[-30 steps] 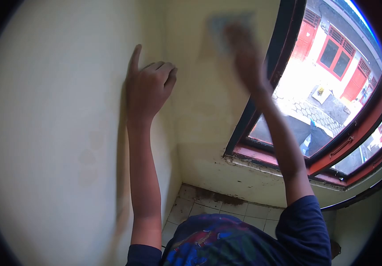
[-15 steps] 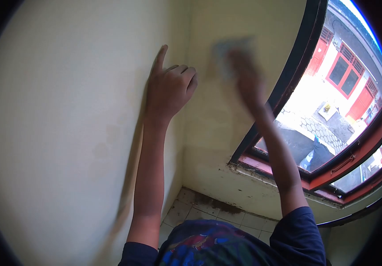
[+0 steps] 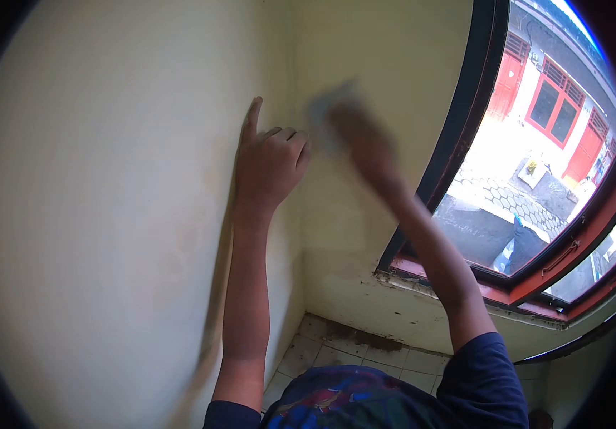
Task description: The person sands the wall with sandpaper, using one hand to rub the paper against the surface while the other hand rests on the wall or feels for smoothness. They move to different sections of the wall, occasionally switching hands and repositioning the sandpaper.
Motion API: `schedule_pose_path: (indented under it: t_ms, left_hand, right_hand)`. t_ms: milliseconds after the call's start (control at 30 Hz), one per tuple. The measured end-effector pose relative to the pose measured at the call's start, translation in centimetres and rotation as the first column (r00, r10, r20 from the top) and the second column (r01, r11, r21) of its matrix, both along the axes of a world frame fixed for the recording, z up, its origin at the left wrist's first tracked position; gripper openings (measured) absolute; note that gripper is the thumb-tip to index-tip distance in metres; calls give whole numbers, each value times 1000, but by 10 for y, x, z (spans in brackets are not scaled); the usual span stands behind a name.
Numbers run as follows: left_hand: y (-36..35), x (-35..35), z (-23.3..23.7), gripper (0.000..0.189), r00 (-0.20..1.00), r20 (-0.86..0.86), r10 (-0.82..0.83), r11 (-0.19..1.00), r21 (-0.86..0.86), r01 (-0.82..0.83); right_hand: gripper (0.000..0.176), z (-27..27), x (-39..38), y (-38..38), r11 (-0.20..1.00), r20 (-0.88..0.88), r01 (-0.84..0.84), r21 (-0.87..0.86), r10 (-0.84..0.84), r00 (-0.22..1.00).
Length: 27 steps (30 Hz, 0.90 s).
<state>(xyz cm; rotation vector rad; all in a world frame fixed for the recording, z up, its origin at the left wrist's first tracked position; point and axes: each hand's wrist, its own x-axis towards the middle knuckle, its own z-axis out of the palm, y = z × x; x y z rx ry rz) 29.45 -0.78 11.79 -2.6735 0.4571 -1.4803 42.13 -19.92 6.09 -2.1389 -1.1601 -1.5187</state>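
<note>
my right hand [image 3: 362, 146] is all blur, and the pale thing [image 3: 324, 107] at its fingertips too smeared to name; grip or flat press, i cannot tell. the bottom edge cuts off my shirt [image 3: 365, 400].

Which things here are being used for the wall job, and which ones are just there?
In use:
right hand, holding a blurred grey-blue pad against the yellow wall
left hand, leaning on the side wall

Just there:
window frame
floor tiles
</note>
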Motion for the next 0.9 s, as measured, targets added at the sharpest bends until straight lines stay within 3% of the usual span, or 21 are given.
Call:
schedule_pose_path:
  t_ms: [33,100,200,233,267,300,333,400,433,500,533,567,600,667,700,767,800,833,900]
  left_hand:
    - [1,0,0,14,1000,-6,23,1000,20,-23]
    - [0,-2,0,15,999,-13,31,999,15,-31]
    - [-1,-2,2,17,1000,-9,27,1000,12,-27]
    - [-1,-1,1,18,1000,-4,18,1000,8,-18]
    - [0,-1,0,18,1000,1,19,1000,11,-19]
    - [0,-1,-1,19,1000,9,-7,1000,3,7]
    - [1,-1,-1,19,999,16,-35,999,-3,35]
    - [0,-4,0,18,1000,-5,2,1000,23,-2]
    - [-1,-4,1,17,999,-21,39,998,39,-39]
    - [3,0,0,16,1000,15,-6,999,50,6]
    - [4,2,-1,16,998,52,-44,998,57,41]
    - [4,2,-1,16,996,45,-79,995,60,76]
    - [4,2,1,16,996,54,-66,996,62,62]
    - [-1,1,-1,15,996,46,-82,995,67,79]
    - [-1,2,-1,16,997,57,-44,997,73,40]
    - [-2,5,-1,16,998,67,-5,998,68,0]
    - [-2,6,-2,16,997,76,-7,998,63,3]
    - [-2,6,-3,16,996,85,-7,998,58,2]
    - [-3,7,-5,16,997,82,8,998,65,-13]
  right_hand:
    - [46,-54,1,13,986,-111,-134,-95,123,986]
    - [40,-113,4,11,850,-106,-119,-514,75,991]
    - [42,-64,18,-10,779,-86,-132,-614,100,991]
    - [45,-12,4,-4,780,-35,64,-622,-110,993]
    - [48,25,25,-8,899,2,-64,-434,72,997]
    - [49,73,31,-11,938,192,25,-346,45,980]
    - [48,120,18,-13,983,252,86,-163,-43,967]
    - [49,177,1,-21,991,279,136,21,-136,950]
    - [49,162,5,-15,989,278,148,27,-150,949]
    - [48,85,29,13,996,173,-32,88,17,985]
    - [45,27,35,22,985,32,19,-174,-13,999]
    - [41,-20,17,24,962,-214,-89,-260,33,976]
    - [40,-51,15,12,863,-233,-112,-493,-7,972]
    - [41,-73,22,-5,751,-128,-249,-612,217,968]
    - [40,-62,29,-7,766,-123,-156,-623,101,987]
    - [41,31,7,-4,823,-180,-36,-567,-82,980]
    - [43,54,39,-6,915,198,-6,-404,94,976]
    - [45,95,36,-12,949,257,80,-304,0,967]
    - [49,162,1,-27,972,198,194,-132,-166,966]
